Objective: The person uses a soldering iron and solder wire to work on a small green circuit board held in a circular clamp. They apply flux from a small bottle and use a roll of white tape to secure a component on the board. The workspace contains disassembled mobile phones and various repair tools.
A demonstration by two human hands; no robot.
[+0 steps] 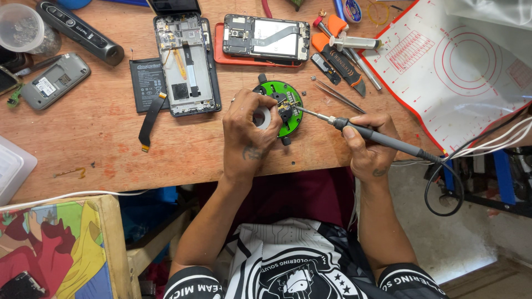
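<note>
- A soldering iron (382,139) is gripped pen-fashion in the right hand (368,147), its thin tip laid on the small part clamped in the green round holder (285,105) at the bench's near edge.
- The left hand (246,133) is closed around a white solder roll (262,117) beside the holder.
- The iron is judged light and stiff, best held by its dark handle; the clamped part is judged tiny and fragile.

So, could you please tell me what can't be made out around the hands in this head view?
- Left hand covers part of the green round holder.
- The small part under the soldering iron tip is too small to identify.
- Right hand: the iron's cable leaves the desk edge.
- The clear cup is cut off by the frame.
</note>
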